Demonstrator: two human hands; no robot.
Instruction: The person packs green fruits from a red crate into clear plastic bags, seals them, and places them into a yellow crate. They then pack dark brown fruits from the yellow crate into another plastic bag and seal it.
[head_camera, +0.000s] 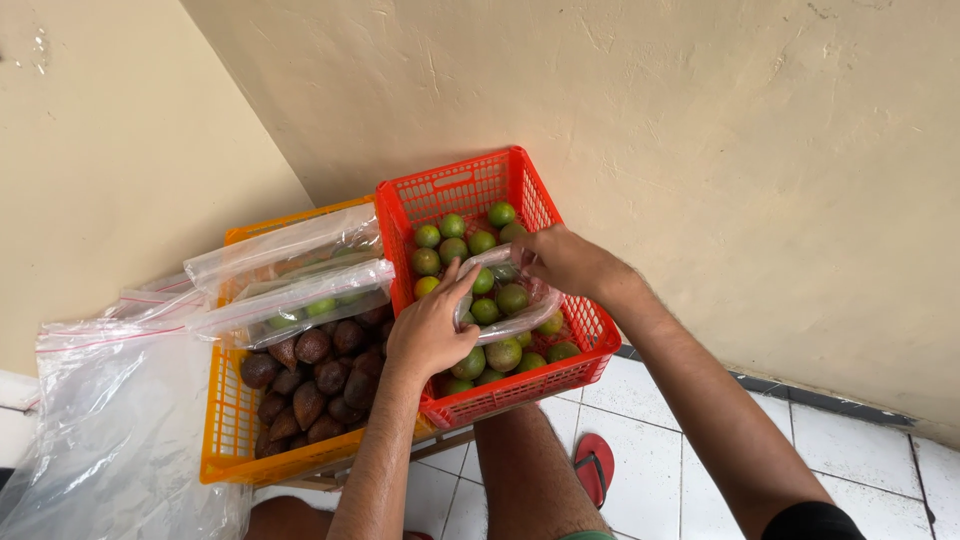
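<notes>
Over red crate (455, 190), both hands hold clear bag (505, 300) w/ green limes.

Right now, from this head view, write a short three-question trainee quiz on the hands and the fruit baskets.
1. True or false: both hands grip the clear plastic bag over the red basket.
2. Which basket holds the brown scaly fruit? A) red B) orange C) neither
3. Fill in: the fruit in the red basket is mostly ____ in colour.

Key
1. True. The left hand and right hand hold the bag's two sides, with green fruit inside it.
2. B. It lies in the orange basket, with sealed clear bags across its top.
3. Green.
</notes>
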